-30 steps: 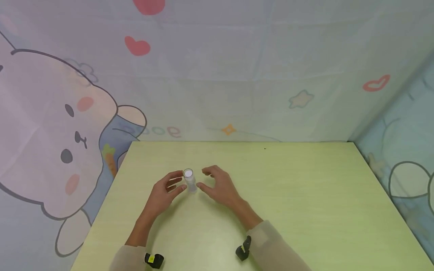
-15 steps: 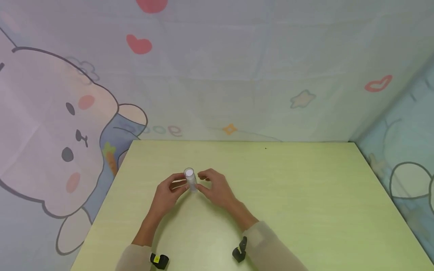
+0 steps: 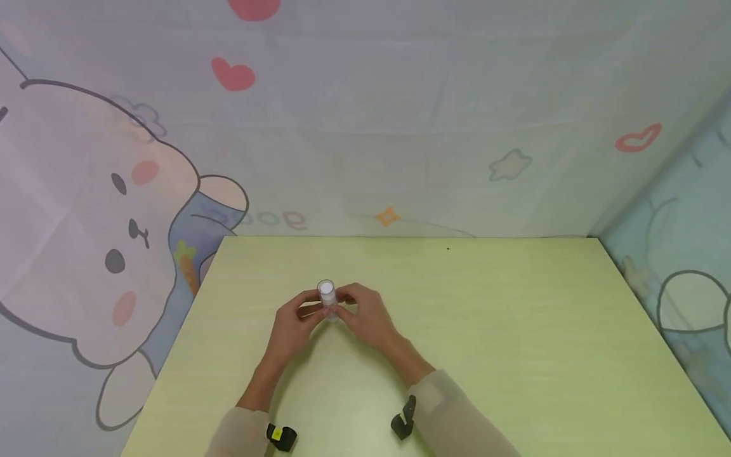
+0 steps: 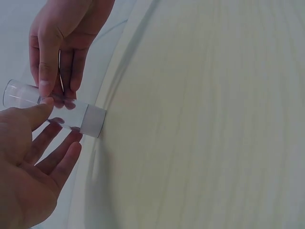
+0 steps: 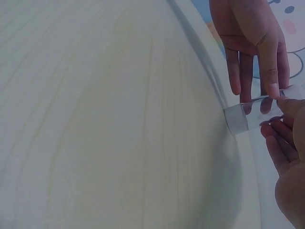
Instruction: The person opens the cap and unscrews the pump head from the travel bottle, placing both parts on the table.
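Observation:
A clear cylindrical tube with a whitish band at each end stands nearly upright over the left half of the table. Both hands hold it between them. On its left side, my left hand grips it, thumb on the near side and fingers behind. From the right, my right hand pinches it with thumb and fingertips. In the left wrist view, both thumbs meet at the middle of the tube, and its whitish lower end is close over the tabletop. The right wrist view shows part of the tube covered by fingers.
The light wooden table extends far to the right of the hands. A printed cloth with hearts and a cartoon animal hangs behind it. A black wrist device is at the left sleeve, and another black device at the right.
The hands have come together around the tube, the right hand closing onto it from a gap. The left hand and the tube have moved slightly right.

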Demonstrator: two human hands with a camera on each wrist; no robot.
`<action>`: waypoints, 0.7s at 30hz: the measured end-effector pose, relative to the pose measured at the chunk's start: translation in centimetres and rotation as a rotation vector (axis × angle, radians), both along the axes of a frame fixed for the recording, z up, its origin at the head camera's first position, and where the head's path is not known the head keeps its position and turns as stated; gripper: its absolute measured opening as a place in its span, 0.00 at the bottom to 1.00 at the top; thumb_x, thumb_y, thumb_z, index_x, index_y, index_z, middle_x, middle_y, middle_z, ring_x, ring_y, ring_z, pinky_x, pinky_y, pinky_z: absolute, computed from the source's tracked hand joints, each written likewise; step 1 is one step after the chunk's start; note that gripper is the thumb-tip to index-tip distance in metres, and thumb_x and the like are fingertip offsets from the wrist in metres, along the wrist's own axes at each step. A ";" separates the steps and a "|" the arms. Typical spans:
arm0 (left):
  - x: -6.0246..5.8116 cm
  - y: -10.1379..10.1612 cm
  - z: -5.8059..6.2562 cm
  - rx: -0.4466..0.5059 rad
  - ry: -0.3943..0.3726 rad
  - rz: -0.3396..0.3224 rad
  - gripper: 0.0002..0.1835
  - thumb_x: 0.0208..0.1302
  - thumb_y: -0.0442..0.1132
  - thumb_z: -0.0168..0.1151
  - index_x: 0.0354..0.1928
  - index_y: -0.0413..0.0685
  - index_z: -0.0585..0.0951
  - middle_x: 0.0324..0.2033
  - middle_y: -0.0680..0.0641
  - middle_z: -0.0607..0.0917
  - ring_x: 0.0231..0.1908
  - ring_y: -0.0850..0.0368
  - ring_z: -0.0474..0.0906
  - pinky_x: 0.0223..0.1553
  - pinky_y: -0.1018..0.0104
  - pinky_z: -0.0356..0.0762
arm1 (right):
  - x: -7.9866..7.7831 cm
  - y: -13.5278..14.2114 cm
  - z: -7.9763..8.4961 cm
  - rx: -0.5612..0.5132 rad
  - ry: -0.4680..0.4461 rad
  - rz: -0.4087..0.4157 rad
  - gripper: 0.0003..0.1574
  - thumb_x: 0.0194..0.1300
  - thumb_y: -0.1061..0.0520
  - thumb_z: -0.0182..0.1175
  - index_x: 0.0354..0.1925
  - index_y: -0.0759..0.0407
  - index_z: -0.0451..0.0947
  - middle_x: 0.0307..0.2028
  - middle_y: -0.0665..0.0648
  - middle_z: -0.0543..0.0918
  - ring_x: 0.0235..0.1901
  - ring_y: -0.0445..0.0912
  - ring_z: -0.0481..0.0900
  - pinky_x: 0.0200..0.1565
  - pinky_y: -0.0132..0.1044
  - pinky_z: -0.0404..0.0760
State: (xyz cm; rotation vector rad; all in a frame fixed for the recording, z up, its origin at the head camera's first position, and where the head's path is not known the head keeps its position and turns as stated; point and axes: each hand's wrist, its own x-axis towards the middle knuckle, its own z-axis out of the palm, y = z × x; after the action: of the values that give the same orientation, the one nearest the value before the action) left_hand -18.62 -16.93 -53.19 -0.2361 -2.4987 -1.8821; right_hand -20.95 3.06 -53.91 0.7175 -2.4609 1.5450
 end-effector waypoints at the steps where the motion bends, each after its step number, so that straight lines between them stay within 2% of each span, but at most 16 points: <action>1: -0.1 0.2 0.0 0.002 0.003 0.002 0.21 0.71 0.35 0.71 0.64 0.44 0.82 0.63 0.40 0.83 0.61 0.39 0.83 0.55 0.62 0.85 | 0.0 0.1 0.0 -0.005 -0.005 -0.007 0.17 0.69 0.58 0.73 0.54 0.61 0.85 0.48 0.55 0.88 0.50 0.47 0.86 0.57 0.38 0.85; 10: -0.9 1.6 -0.2 -0.005 0.058 0.008 0.20 0.70 0.39 0.73 0.62 0.48 0.85 0.60 0.43 0.85 0.57 0.42 0.86 0.56 0.57 0.85 | -0.4 1.4 0.2 -0.045 -0.022 -0.033 0.18 0.68 0.61 0.74 0.55 0.63 0.84 0.49 0.57 0.88 0.51 0.51 0.87 0.57 0.43 0.85; 21: -1.6 3.2 -0.5 0.004 0.074 0.009 0.19 0.69 0.38 0.73 0.60 0.51 0.86 0.59 0.47 0.86 0.56 0.43 0.87 0.55 0.57 0.86 | -0.6 3.1 0.0 -0.056 -0.023 -0.067 0.18 0.69 0.57 0.74 0.55 0.60 0.85 0.49 0.54 0.89 0.51 0.49 0.87 0.57 0.41 0.85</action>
State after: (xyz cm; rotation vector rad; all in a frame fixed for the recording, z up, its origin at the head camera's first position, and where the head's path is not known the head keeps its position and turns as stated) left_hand -20.18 -13.77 -53.68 -0.2876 -2.4440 -1.8395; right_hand -21.53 6.11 -53.90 0.6049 -2.4208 1.5993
